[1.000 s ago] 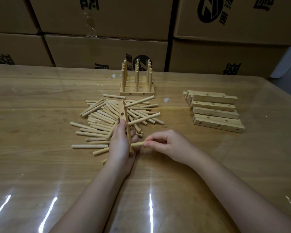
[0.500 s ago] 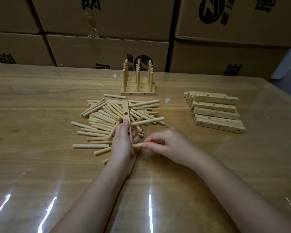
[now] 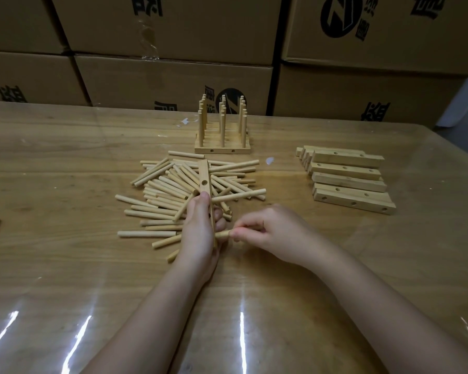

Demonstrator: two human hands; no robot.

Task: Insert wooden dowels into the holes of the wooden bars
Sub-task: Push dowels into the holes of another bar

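Cardboard boxes [image 3: 173, 85] back the desk [image 3: 65, 292], where my left hand [image 3: 200, 233] grips a wooden bar [image 3: 204, 176] on edge over the loose dowels [image 3: 168, 190] and my right hand [image 3: 270, 230] pinches one dowel [image 3: 223, 234] against the bar's near end; I should line it square, then push with a twist.

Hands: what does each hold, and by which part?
Left hand grips the bar by its near half. Right hand pinches a dowel by the end away from the bar.
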